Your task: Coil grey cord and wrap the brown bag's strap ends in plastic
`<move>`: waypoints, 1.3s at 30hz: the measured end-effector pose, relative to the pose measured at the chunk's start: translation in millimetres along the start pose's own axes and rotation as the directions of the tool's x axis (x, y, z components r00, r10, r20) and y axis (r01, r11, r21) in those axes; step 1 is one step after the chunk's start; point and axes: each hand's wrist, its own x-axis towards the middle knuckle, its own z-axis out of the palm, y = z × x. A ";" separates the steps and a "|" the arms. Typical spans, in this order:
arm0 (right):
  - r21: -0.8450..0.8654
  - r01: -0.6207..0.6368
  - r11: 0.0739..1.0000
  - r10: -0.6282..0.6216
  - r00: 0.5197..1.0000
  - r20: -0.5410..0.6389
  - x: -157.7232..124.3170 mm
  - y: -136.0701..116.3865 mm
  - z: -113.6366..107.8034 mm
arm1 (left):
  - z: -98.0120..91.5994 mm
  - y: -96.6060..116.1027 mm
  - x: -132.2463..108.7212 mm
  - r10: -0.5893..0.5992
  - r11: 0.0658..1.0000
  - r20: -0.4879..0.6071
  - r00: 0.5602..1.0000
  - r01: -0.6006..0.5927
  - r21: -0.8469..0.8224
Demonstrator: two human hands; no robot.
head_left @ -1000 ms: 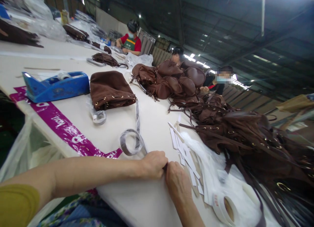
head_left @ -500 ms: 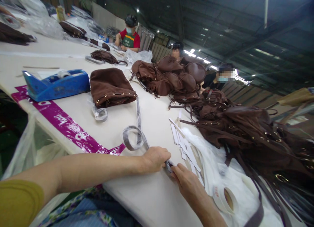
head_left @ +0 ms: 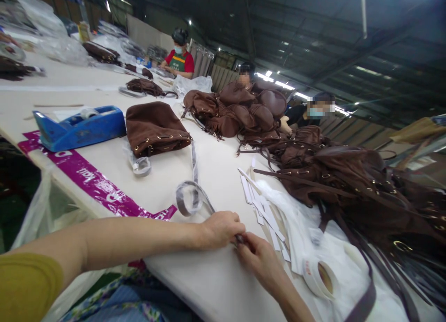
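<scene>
**Both hands pinched on the end of a grey strap, lower centre of frame**

Obs. 1: The left hand (head_left: 219,229) comes in from the lower left and lies knuckles-up on the white table (head_left: 216,285). Its fingers are curled in, with thumb and forefinger closed on the near end of the grey strap (head_left: 190,199).

Obs. 2: The right hand (head_left: 259,257) comes up from the bottom edge. Its fingertips meet the left hand's at the same strap end, also in a pinch. Only a short dark bit of the strap shows between the two hands.

Obs. 3: The strap is a flat, narrow, dull grey band with a slight sheen. From the hands it runs up and left into one loose standing loop just above the left hand. A straight tail then lies on the table toward the brown suede bag (head_left: 155,129) in the centre left.

Surroundings:
- A smaller grey loop (head_left: 141,166) lies just below that bag.
- A blue tape dispenser (head_left: 80,124) sits at the left, above a magenta printed strip (head_left: 90,180) along the table edge.
- White paper strips (head_left: 265,215) are fanned out just right of the hands.
- A white tape roll (head_left: 318,278) lies at the lower right.
- A heap of brown bags (head_left: 348,187) with straps and metal rings fills the right side.
- Three other people sit along the far edge, upper centre.
</scene>
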 end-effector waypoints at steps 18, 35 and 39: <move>-0.649 0.168 0.742 -0.325 0.937 -0.130 -13.7 15.8 22.9 | -12.9 1.9 4.6 -0.009 0.991 0.064 0.998 0.000 0.133; -0.483 0.330 0.811 -0.339 0.938 0.073 9.8 17.9 -14.4 | 0.4 -26.7 -0.8 0.108 0.994 -0.040 0.993 -0.106 0.030; -0.681 0.462 0.568 -0.516 0.845 0.144 24.9 19.5 -21.3 | -3.6 -25.7 -1.7 0.139 0.990 -0.033 0.990 -0.138 0.028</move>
